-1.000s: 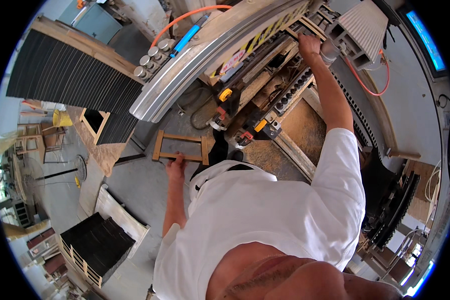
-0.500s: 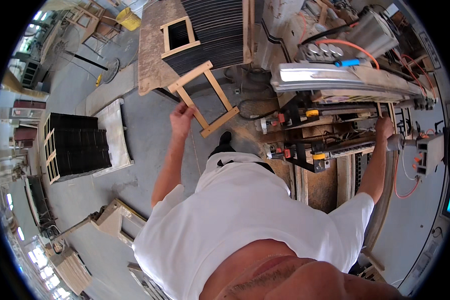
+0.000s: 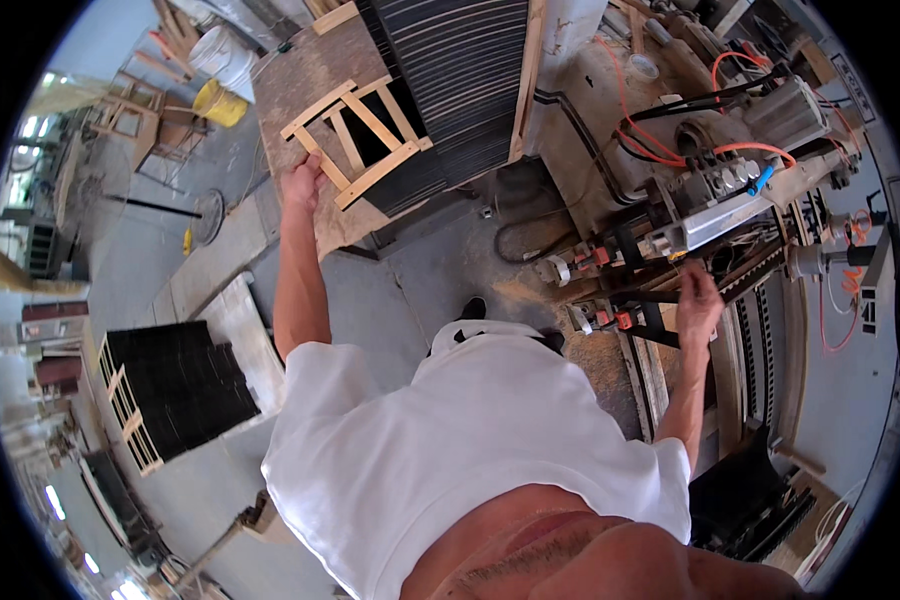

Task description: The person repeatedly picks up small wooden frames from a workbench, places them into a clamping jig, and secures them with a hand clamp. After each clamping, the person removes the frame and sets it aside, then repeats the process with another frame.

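My left hand (image 3: 303,183) is closed on the near side of a pale wooden frame (image 3: 378,176). That frame is tilted above a similar frame (image 3: 398,108), which sits on the black stack at the table. The two overlap here, and I cannot tell whether they touch. My right hand (image 3: 698,305) is over the near part of the clamping machine, just below its silver metal bar (image 3: 715,222). Its fingers are bent and smeared, so whether they hold anything is unclear. Red-and-black clamps (image 3: 625,320) are to the left of that hand.
A dusty table (image 3: 305,75) carries the tall stack of black slatted panels (image 3: 460,70). On the floor to the left, another black stack (image 3: 175,385) stands beside a pale board (image 3: 245,335). Orange hoses (image 3: 745,146) loop over the machine. A yellow bucket (image 3: 220,103) stands far left.
My left hand has carried the wooden frame up and left, from above the floor to over the stack. My right hand has drawn back toward me from the machine's far right end.
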{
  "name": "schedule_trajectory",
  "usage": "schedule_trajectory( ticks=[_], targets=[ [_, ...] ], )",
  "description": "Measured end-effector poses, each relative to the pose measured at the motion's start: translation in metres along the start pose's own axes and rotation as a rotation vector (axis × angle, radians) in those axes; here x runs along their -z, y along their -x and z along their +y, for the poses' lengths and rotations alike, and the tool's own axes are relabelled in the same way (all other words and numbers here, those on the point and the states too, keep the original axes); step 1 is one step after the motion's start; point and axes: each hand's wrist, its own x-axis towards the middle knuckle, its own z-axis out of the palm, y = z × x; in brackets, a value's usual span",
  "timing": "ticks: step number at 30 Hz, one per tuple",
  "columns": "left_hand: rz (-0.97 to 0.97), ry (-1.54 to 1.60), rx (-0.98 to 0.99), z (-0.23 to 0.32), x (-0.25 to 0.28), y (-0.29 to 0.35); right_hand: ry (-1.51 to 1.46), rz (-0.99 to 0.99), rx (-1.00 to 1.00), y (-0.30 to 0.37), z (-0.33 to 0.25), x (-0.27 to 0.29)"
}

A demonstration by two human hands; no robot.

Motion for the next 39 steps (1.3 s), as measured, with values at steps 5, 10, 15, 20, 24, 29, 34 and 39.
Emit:
schedule_trajectory(
  ticks=[5,10,15,20,24,29,34,39],
  targets=[
    [0.036,-0.708,-0.075,-0.018,-0.023,-0.061,0.036,-0.102,-0.093,0.054,-0.004,-0.052],
    [0.077,-1.16,-0.374,0.002,-0.065,-0.015,0.06,-0.134,-0.229,0.105,0.002,-0.074],
    [-0.226,-1.088,-0.846,-0.007,-0.078,0.028,0.11,-0.104,-0.374,0.122,-0.032,-0.067],
    [-0.672,-1.175,-0.736,0.0,-0.113,0.07,0.25,-0.124,-0.436,0.151,-0.041,-0.033],
    [-0.571,-1.354,-0.835,-0.024,-0.107,0.046,0.315,0.034,-0.268,0.197,-0.022,0.008],
    [-0.433,-1.455,-0.687,-0.028,-0.114,0.044,0.39,0.194,-0.287,0.273,-0.021,0.06],
    [-0.37,-1.467,-0.809,-0.034,-0.125,0.063,0.639,0.445,-0.205,0.336,-0.075,0.153],
    [-0.277,-1.163,-1.093,-0.047,-0.16,0.143,1.189,0.756,-0.366,0.409,-0.146,0.274]
  ],
)
